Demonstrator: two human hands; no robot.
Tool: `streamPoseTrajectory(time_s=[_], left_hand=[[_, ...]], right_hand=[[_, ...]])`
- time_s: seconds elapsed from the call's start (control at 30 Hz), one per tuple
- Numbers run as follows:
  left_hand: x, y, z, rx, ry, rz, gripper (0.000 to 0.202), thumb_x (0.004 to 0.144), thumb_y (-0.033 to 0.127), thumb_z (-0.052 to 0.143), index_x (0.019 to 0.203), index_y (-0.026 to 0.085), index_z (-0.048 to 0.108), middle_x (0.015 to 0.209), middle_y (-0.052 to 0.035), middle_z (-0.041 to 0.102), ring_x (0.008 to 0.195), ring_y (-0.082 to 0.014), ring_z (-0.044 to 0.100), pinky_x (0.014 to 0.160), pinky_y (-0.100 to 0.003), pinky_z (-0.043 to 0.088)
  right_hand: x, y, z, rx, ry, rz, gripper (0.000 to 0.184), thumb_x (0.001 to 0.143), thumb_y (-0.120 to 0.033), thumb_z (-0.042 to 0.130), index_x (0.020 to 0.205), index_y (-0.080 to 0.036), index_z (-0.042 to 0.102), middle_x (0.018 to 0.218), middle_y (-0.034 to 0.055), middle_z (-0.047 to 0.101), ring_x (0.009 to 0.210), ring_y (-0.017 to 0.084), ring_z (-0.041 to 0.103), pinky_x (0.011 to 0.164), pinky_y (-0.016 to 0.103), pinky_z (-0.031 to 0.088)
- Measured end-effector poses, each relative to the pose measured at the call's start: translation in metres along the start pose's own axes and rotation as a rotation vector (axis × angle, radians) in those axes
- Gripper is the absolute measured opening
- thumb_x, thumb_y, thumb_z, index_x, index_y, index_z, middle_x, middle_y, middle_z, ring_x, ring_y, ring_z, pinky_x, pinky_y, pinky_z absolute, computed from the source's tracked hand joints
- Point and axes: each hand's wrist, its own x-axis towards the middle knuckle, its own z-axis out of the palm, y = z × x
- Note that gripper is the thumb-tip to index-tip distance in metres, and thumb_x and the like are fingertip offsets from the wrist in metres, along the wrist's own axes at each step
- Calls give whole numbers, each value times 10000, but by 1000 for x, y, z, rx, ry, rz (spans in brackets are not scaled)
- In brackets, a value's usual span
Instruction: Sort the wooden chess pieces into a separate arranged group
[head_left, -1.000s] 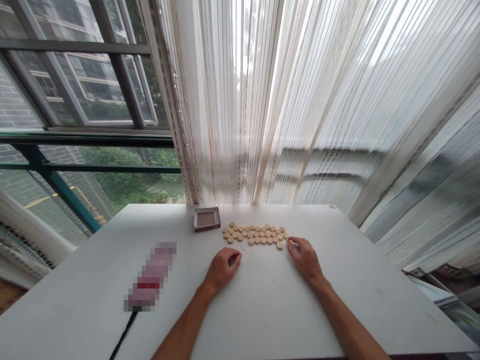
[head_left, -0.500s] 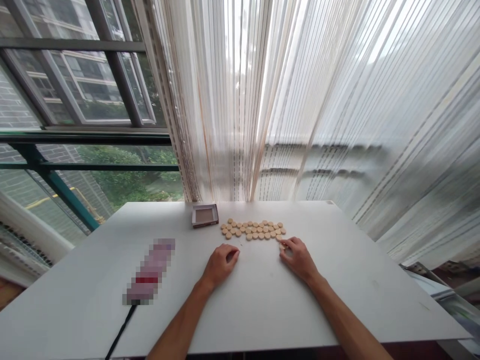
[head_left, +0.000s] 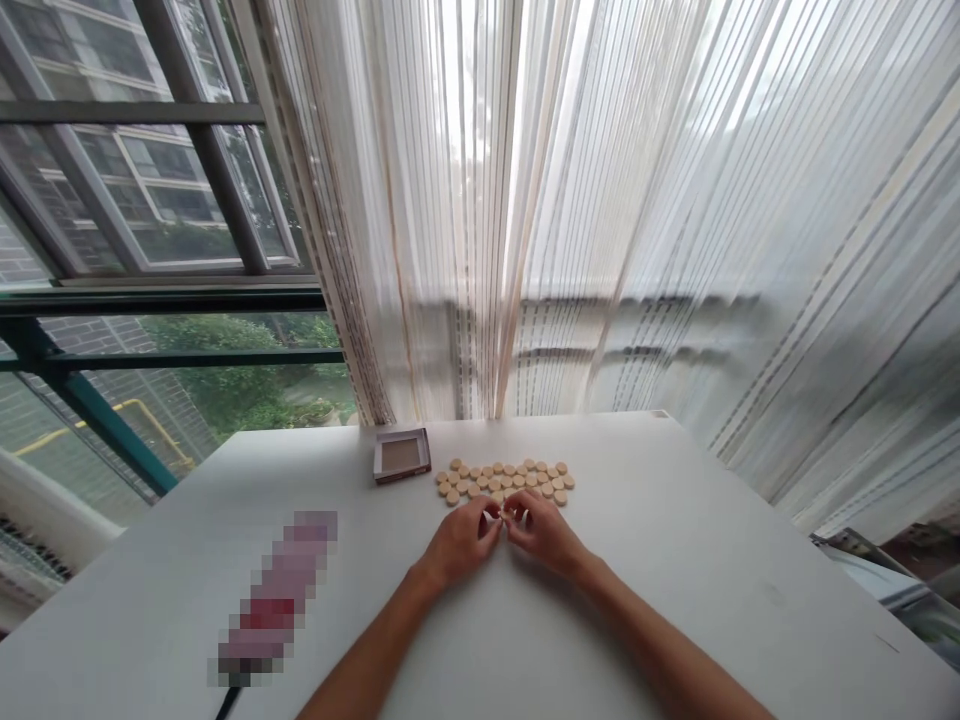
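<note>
Several round, pale wooden discs (head_left: 520, 481) lie in uneven rows across the white table, just beyond my hands. My left hand (head_left: 465, 538) and my right hand (head_left: 544, 530) meet fingertip to fingertip in front of these rows. Between the pinched thumbs and index fingers is one small wooden disc (head_left: 505, 514), mostly covered by the fingers. Any marking on its face is too small to make out.
A shallow open box (head_left: 402, 442) stands at the table's back, left of the discs. A blurred-out pinkish object (head_left: 281, 580) with a black cord (head_left: 229, 703) lies on the left of the white table (head_left: 660, 600). Sheer curtains (head_left: 600, 200) hang behind.
My right hand has moved left with a wooden disc, from the right end of the rows to my left hand. The left hand has shifted slightly right to meet it. The view has tilted a little.
</note>
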Motion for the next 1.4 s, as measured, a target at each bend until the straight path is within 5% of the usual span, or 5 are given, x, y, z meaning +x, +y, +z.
streamPoseTrajectory(time_s=[0.4, 0.77, 1.1, 1.4], left_hand=[[-6, -3, 2, -101, -12, -18, 136, 941, 298, 600, 1056, 256, 658, 971, -14, 732, 796, -175, 680, 751, -267, 531], [-7, 1, -3, -111, -16, -60, 155, 958, 310, 573, 1063, 235, 658, 940, -8, 732, 694, -141, 656, 684, -240, 521], [-6, 1, -2, -124, -4, -51, 142, 933, 251, 589, 1057, 235, 654, 945, -5, 730, 743, -145, 668, 630, -216, 487], [-8, 5, -2, -120, 3, -42, 141, 956, 282, 551, 1045, 227, 646, 897, -3, 728, 665, -128, 646, 590, -209, 476]], right_hand=[[-6, 4, 1, 200, -44, 88, 37, 887, -223, 619, 922, -212, 614, 841, 4, 627, 721, 144, 618, 657, 249, 513], [-6, 0, -4, 296, -106, 152, 156, 941, -335, 621, 1027, -209, 655, 909, 38, 695, 783, 173, 649, 716, 280, 519], [-6, -3, -3, 314, -70, 93, 81, 956, -287, 596, 975, -225, 644, 1012, 46, 688, 890, 182, 653, 758, 282, 518], [-9, -2, -2, 289, -78, 126, 99, 961, -298, 599, 989, -227, 662, 913, 25, 691, 772, 165, 641, 717, 278, 511]])
